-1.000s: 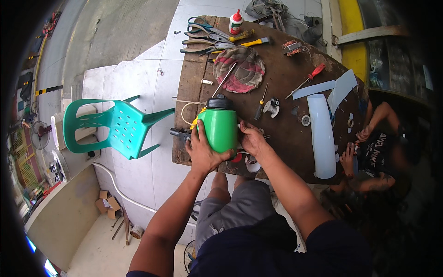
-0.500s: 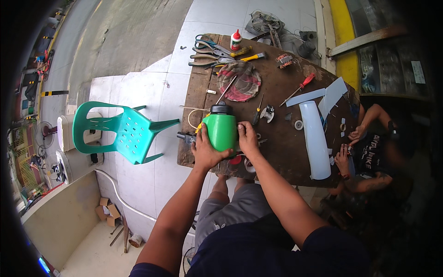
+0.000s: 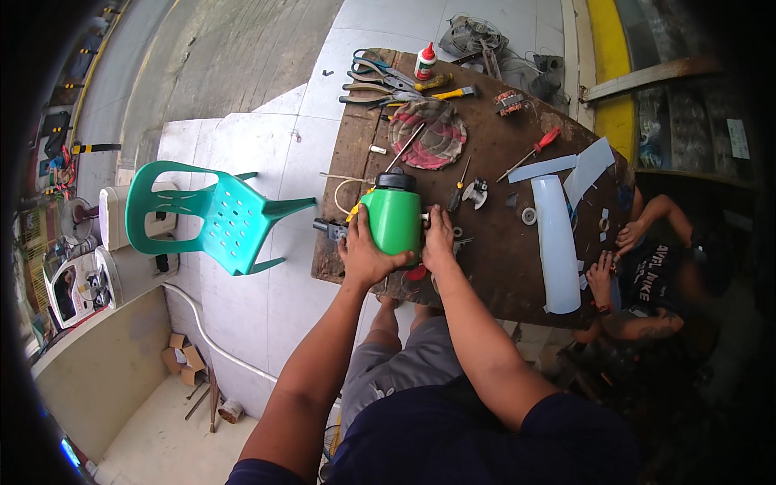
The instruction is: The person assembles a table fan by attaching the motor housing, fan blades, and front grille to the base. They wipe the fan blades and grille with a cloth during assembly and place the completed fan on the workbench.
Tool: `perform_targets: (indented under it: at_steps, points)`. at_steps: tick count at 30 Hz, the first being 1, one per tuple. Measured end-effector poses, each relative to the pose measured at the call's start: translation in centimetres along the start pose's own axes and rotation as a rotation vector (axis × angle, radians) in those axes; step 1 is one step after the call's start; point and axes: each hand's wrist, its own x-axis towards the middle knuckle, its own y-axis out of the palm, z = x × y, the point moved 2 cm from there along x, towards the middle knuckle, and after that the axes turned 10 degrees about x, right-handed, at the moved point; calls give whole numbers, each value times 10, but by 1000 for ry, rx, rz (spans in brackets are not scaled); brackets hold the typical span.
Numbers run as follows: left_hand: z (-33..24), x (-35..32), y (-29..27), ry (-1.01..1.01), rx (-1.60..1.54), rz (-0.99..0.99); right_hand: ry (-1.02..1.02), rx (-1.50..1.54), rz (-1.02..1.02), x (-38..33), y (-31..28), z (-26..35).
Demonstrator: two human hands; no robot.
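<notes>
Two hands held one green bottle (image 3: 394, 220) over the near edge of a dark wooden desk (image 3: 493, 259). The bottle stood upright and had a black cap on top. The left hand (image 3: 365, 252) was wrapped round the bottle's left side, with its fingers (image 3: 361, 218) curled tight on the green plastic. The right hand (image 3: 437, 241) pressed on the bottle's right side, and its fingers were closed against it too. Both arms came up from the bottom of the picture.

Just behind the bottle lay a round cloth mat (image 3: 428, 133) with red and grey stripes. A thin stick lay across it. Near the far end of the desk sat a pile of pliers and scissors (image 3: 384, 81), and beside them stood a small white glue bottle (image 3: 425, 62) with a red tip. A screwdriver with a red handle (image 3: 533, 151) lay to the right of the mat. A long white tube (image 3: 558, 242) lay flat on the right side of the desk, with pale blue sheets (image 3: 578, 166) just past it.

Another person (image 3: 647, 275) sat at the right end of the desk, with both hands close to the desk edge.

A green plastic chair (image 3: 218, 214) stood on the floor to the left of the desk, well apart from the bottle.
</notes>
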Motion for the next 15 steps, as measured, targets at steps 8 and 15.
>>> perform_targets:
  at_steps: [8,15]
  points:
    - [0,2,2,10,12,-25,334,-135,173,0,-19,13]
    - [0,0,-1,19,-12,-7,-5,-467,182,3,2,14]
